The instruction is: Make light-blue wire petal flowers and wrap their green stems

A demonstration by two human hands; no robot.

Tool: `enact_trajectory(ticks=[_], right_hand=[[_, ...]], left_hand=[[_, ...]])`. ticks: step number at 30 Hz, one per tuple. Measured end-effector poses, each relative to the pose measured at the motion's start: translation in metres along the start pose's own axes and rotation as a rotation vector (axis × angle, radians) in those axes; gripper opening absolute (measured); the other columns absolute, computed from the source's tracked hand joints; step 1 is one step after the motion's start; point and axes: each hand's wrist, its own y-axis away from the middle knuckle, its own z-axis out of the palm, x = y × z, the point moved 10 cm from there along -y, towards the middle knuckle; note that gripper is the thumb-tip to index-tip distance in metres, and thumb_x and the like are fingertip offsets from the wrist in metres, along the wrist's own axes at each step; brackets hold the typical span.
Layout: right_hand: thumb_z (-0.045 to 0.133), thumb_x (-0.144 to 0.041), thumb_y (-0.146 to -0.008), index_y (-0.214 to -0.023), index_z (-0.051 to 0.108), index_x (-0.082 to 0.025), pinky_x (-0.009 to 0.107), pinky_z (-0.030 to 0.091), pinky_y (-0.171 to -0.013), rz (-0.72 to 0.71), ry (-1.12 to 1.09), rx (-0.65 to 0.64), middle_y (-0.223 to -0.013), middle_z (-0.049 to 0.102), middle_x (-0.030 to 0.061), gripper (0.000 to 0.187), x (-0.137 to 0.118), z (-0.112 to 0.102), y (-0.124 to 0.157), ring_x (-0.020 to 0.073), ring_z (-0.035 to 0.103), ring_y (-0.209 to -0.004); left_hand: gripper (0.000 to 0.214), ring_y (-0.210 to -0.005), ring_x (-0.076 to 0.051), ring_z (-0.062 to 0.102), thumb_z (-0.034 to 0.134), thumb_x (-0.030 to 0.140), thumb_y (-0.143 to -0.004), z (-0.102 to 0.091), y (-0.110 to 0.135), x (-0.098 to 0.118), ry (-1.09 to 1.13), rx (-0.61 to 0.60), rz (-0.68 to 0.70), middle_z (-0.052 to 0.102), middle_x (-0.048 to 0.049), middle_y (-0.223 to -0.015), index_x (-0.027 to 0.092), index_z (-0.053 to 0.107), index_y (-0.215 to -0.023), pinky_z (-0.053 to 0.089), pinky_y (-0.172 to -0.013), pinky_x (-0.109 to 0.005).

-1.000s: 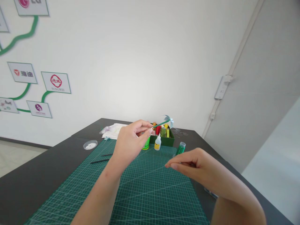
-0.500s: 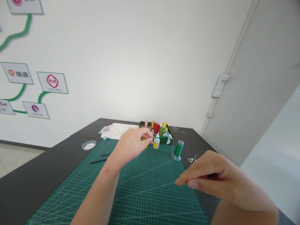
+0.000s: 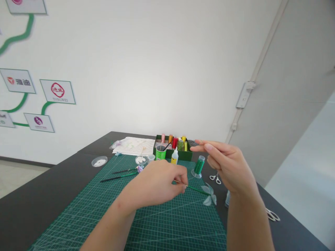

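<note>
My left hand (image 3: 159, 183) is closed in a pinch on a thin green stem (image 3: 195, 189) that ends in a pale translucent flower (image 3: 210, 194), low over the green cutting mat (image 3: 146, 216). My right hand (image 3: 226, 164) is raised above the mat's right edge, fingers stretched out toward the left, with nothing visible in them. A green thread spool (image 3: 199, 166) stands just behind and between the two hands.
A dark green box (image 3: 173, 147) of coloured spools, a green cup (image 3: 160, 152) and a small glue bottle (image 3: 174, 157) stand at the mat's far edge. Small scissors (image 3: 215, 178), two dark stems (image 3: 119, 174), a small dish (image 3: 99, 161) and white papers (image 3: 134, 145) lie on the black table.
My left hand has lowered the stem and flower from in front of the box down to the mat. My right hand has opened from a pinch and risen to the right.
</note>
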Motion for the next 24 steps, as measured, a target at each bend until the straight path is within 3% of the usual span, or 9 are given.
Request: enact_trajectory(ticks=[5, 10, 16, 24], right_hand=[[0.067, -0.046, -0.087, -0.100, 0.082, -0.020, 0.023, 0.024, -0.038, 0.005, 0.091, 0.054, -0.091, 0.079, 0.0099, 0.032, 0.006, -0.004, -0.006, 0.0065, 0.028, -0.043], [0.065, -0.041, -0.088, -0.094, 0.083, -0.022, 0.022, 0.029, -0.040, -0.001, 0.167, -0.018, -0.083, 0.078, 0.0067, 0.027, 0.006, 0.005, -0.009, 0.0081, 0.042, -0.047], [0.064, -0.038, -0.090, -0.094, 0.083, -0.022, 0.023, 0.040, -0.045, -0.005, 0.161, -0.025, -0.093, 0.079, 0.0063, 0.025, 0.007, 0.009, -0.013, 0.0126, 0.060, -0.061], [0.068, -0.032, -0.090, -0.099, 0.081, -0.025, 0.033, 0.060, -0.069, -0.261, 0.064, 0.204, -0.096, 0.080, 0.0059, 0.017, -0.013, -0.010, 0.000, 0.0208, 0.072, -0.087]], left_hand=[[0.011, -0.063, -0.012, 0.063, 0.061, 0.021, -0.086, -0.002, 0.006, 0.006, -0.018, 0.042, 0.016, 0.073, 0.0060, -0.071, 0.025, 0.069, -0.079, 0.038, -0.061, -0.026], [0.010, -0.058, -0.009, 0.058, 0.063, 0.021, -0.087, -0.009, 0.013, 0.013, -0.031, 0.082, 0.005, 0.070, 0.0092, -0.065, 0.025, 0.067, -0.079, 0.035, -0.060, -0.025], [0.011, -0.060, -0.009, 0.056, 0.063, 0.023, -0.087, -0.019, 0.018, 0.012, -0.004, 0.142, -0.017, 0.069, 0.0090, -0.068, 0.024, 0.066, -0.077, 0.034, -0.059, -0.025], [0.016, -0.065, -0.010, 0.061, 0.057, 0.015, -0.087, -0.013, 0.016, 0.007, 0.113, 0.073, -0.046, 0.075, 0.0073, -0.077, 0.024, 0.069, -0.080, 0.036, -0.059, -0.023]])
